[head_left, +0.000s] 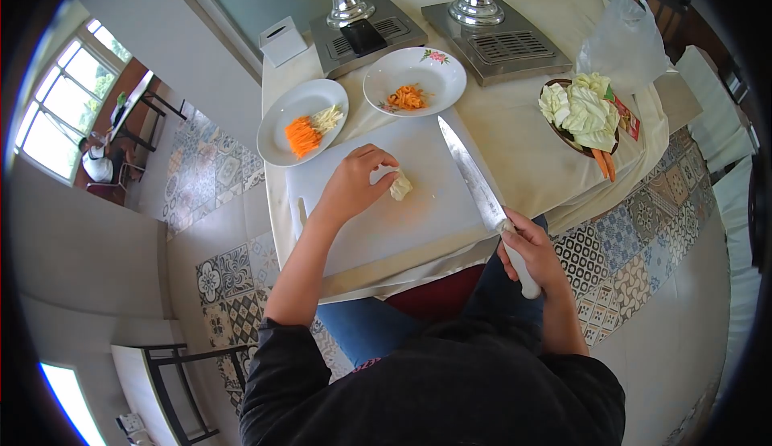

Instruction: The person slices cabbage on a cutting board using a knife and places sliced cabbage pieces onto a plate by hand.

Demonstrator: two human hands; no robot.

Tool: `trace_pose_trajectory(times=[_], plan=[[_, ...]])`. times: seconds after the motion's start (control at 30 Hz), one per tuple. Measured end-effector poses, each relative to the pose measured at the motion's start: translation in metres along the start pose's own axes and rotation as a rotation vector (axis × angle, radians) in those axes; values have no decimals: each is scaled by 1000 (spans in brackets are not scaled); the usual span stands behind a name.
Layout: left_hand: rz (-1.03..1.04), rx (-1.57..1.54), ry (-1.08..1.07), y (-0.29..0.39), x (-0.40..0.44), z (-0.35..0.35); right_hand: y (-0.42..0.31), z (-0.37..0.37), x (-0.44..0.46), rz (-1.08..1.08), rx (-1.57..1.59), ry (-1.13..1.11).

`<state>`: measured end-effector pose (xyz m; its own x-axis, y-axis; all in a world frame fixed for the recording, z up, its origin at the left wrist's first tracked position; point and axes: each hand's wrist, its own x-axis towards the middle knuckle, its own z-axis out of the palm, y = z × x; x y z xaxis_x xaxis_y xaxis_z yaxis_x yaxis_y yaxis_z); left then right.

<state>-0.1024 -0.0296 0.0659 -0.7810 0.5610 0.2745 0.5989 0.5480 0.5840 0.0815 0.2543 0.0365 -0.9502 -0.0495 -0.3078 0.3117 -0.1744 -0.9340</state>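
Observation:
My left hand [358,179] pinches a small pale piece of cabbage [400,187] against the white cutting board [350,241]. In my right hand [532,251] is a kitchen knife [473,174], gripped by its white handle. Its blade points away from me over the board's right side, apart from the cabbage. Behind the board, an oval white plate [277,144] carries shredded carrot [302,135] and pale shreds [326,119]. Beside it, a flowered plate [378,84] holds a small heap of orange shreds [408,97].
At the right, a brown bowl [555,134] holds cabbage leaves [585,112] and carrots [603,164], near a plastic bag [623,40]. Metal dispenser bases [511,44] and a black phone [363,36] stand at the back. A tissue box [282,41] sits back left. Another person [98,163] sits far left.

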Motion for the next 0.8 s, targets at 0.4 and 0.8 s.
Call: trace_pose_trajectory(times=[0.4, 0.8], plan=[[121, -25, -37, -9, -16, 15, 22, -6, 14, 33, 88, -62], [98, -66, 44, -15, -16, 8, 3, 18, 4, -174, -644, 88]])
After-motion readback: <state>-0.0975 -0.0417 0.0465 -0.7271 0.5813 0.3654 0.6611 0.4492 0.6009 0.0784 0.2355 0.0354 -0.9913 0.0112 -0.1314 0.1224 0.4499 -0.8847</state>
